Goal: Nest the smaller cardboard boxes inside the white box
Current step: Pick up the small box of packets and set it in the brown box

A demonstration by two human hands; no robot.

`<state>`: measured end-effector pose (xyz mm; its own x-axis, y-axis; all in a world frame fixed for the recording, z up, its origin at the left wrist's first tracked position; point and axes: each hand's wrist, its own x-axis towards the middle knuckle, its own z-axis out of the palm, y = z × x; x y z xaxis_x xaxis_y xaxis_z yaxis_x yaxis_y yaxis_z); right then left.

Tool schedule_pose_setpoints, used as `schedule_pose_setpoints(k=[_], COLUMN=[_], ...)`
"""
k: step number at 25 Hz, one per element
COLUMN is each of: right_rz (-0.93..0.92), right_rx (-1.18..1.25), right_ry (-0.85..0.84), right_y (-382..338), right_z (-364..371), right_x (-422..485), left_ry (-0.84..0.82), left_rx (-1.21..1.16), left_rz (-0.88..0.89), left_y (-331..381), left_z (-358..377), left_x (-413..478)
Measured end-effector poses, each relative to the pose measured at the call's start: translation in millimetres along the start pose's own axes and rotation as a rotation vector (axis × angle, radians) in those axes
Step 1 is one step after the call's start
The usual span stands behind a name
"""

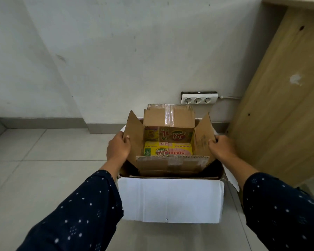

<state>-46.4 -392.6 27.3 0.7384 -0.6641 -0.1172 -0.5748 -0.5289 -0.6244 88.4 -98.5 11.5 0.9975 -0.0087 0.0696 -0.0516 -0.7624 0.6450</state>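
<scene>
Hands (118, 148) (220, 147) each pinch a flap of the brown box (169, 142) between them; uneven lowering could jam it against the white box (170, 200).

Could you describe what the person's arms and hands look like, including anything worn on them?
Both arms wear long dark navy sleeves dotted with small white spots, some in little clusters. The left sleeve and right sleeve end at the wrists. The left hand and right hand are bare; no rings, watch or gloves show.

Grey tiled floor (43, 169), scuffed white wall (116, 51), socket strip (199, 98), wooden panel (279, 105) at right.
</scene>
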Motion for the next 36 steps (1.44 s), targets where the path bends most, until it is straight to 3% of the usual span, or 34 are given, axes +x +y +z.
schedule_pose_setpoints(k=[4,7,10,16,23,36], right_rz=[0.026,-0.05,-0.047,0.152,0.061,0.036], right_rx=[-0.106,-0.175,-0.297,-0.024,-0.091,-0.168], right_ry=[0.017,0.074,0.151,-0.122,-0.037,0.092], right_y=[17,30,47,66,30,-47], right_z=[31,43,44,53,91,161], right_x=[-2,-3,-3,0,1,70], left_ry=[-0.045,-0.083,-0.099,-0.16,-0.097,-0.063], left_rx=[0.027,0.176,0.121,0.042,0.076,0.126], left_rz=[0.002,-0.045,-0.072,-0.101,-0.101,-0.04], left_y=[-21,-33,-40,-66,-95,-129], left_z=[26,36,41,49,31,22], left_x=[-3,-5,-8,-14,5,125])
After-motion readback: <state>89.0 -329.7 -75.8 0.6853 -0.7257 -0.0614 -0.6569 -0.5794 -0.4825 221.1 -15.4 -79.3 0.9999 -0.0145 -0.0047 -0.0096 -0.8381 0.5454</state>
